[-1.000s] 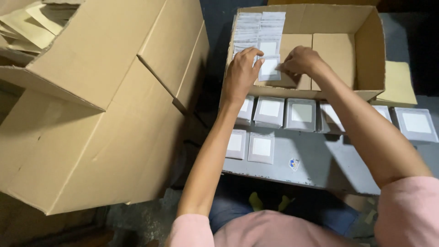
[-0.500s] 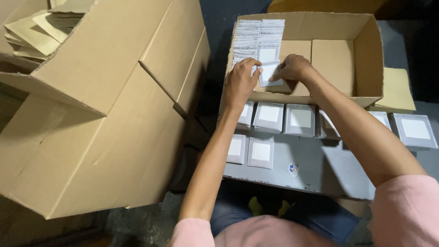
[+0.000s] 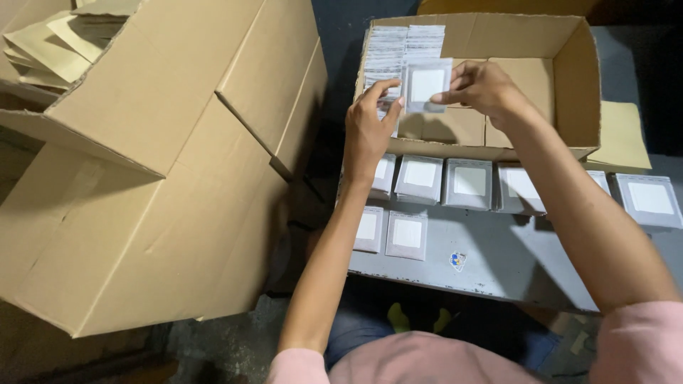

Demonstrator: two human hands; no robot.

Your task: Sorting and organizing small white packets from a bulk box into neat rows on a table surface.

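Both hands hold one small grey packet (image 3: pixel 427 85) with a white square label, raised over the open cardboard box (image 3: pixel 580 78). My left hand (image 3: pixel 370 124) pinches its left edge and my right hand (image 3: pixel 484 89) grips its right edge. Behind the packet, rows of like packets (image 3: pixel 402 50) stand packed on edge in the box's far left corner. In front of the box, several flat grey packets (image 3: pixel 469 181) lie in rows on the grey metal table (image 3: pixel 498 259).
A large cardboard carton (image 3: pixel 156 178) lies tilted at the left, its flaps open, with folded tan paper pieces (image 3: pixel 50 43) inside at the top left. A tan card (image 3: pixel 619 135) sticks out right of the box. A small sticker (image 3: pixel 457 260) marks the table.
Both hands rose from the box floor, lifting a single packet up clear of the stack; the view also shifted slightly.
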